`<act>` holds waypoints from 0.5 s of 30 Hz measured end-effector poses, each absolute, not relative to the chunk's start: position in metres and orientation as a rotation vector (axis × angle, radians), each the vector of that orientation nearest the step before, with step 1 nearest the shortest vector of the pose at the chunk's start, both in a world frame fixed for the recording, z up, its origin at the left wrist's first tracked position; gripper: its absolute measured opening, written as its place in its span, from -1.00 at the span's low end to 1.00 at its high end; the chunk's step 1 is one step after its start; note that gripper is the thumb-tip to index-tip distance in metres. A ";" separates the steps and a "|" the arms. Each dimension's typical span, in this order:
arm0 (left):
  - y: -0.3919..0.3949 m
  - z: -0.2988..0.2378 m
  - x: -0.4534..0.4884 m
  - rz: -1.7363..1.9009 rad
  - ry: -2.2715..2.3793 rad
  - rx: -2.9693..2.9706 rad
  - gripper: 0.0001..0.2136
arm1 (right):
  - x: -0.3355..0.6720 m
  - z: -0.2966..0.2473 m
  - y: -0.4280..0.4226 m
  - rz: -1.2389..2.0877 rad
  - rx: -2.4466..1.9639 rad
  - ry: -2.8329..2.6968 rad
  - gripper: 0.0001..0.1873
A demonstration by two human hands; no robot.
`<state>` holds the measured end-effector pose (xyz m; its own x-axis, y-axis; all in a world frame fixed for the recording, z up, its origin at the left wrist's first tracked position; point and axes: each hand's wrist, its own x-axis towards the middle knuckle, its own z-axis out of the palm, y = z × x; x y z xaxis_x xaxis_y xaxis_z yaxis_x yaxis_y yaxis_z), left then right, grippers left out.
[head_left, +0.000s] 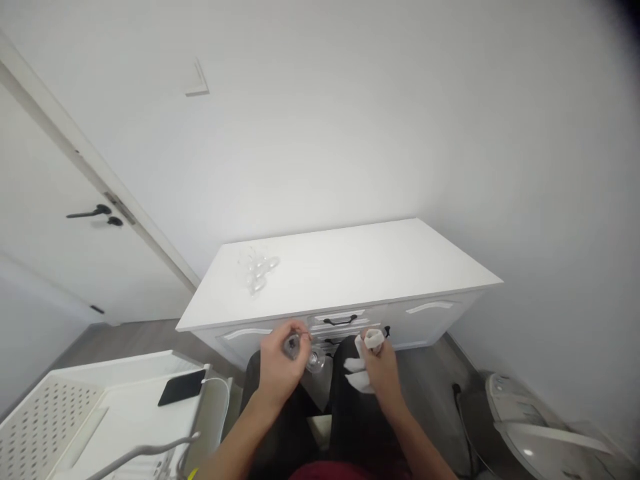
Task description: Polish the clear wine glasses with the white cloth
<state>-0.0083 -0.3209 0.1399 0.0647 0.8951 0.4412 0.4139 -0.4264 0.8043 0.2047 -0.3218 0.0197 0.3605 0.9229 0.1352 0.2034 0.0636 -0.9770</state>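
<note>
My left hand (281, 363) is closed around a clear stemmed glass (306, 353), held low in front of the drawers. My right hand (377, 365) grips a white cloth (364, 357) just right of the glass. Both hands hover above my lap in dark trousers. On the white cabinet top (350, 263), near its left end, stand several clear glasses (257, 270).
The white cabinet has drawers with black handles (340, 321). A white door with a black lever (95, 213) stands at left. A white perforated cart carrying a black phone (183, 387) is at lower left. A white appliance (530, 427) and cable lie on the floor at right.
</note>
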 end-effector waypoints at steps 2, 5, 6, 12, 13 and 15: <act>-0.322 0.134 -0.010 1.301 1.364 2.103 -0.93 | 0.205 0.020 -0.322 0.742 -1.459 -1.157 -0.86; -0.325 0.125 -0.006 1.224 1.348 2.315 -0.88 | 0.188 0.030 -0.333 0.919 -1.301 -1.421 -0.80; -0.327 0.122 -0.004 1.187 1.339 2.342 -0.87 | 0.179 0.033 -0.338 1.011 -1.218 -1.506 -0.72; -0.339 0.112 0.004 1.036 1.202 2.367 -0.84 | 0.130 0.024 -0.354 1.136 -1.032 -1.602 -0.88; -0.341 0.111 0.005 1.037 1.187 2.372 -0.85 | 0.127 0.020 -0.354 1.098 -1.054 -1.605 -0.91; -0.344 0.108 0.005 1.054 1.178 2.369 -0.86 | 0.124 0.014 -0.354 0.998 -1.110 -1.607 -0.94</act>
